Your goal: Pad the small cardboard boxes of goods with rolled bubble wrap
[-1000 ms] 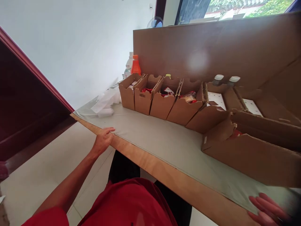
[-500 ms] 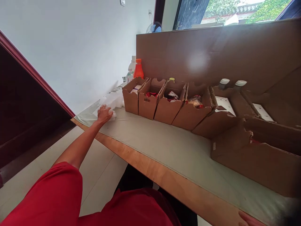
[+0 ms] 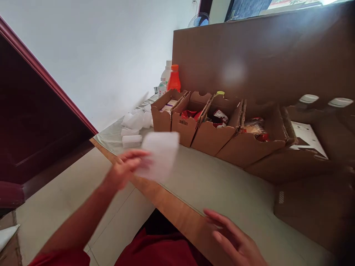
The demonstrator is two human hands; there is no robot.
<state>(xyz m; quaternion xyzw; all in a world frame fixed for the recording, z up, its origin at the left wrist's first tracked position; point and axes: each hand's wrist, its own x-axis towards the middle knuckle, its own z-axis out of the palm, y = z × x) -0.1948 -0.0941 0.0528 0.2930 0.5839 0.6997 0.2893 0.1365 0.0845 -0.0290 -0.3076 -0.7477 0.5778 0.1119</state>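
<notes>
My left hand (image 3: 124,168) pinches the edge of a thin white sheet (image 3: 161,157), held up over the table's front edge. The sheet is blurred, so I cannot tell whether it is flat packing wrap or a pouch. Behind it, at the left end of the table, lie several white, translucent wrap pieces (image 3: 132,141), some folded and some crumpled. Near the front edge my right hand (image 3: 233,238) is open, thumb and fingers apart with nothing between them. It is apart from the sheet.
A row of open cardboard bins (image 3: 181,129) holds small packets and boxes. Bottles, one orange (image 3: 173,79), stand behind its left end. A tall cardboard panel (image 3: 235,59) rises at the back. The table (image 3: 219,184) has a pale cover and a wooden front edge.
My left hand has lifted the white sheet from the pile and brought it right and nearer. My right hand has come further into view from the lower right. The view has shifted.
</notes>
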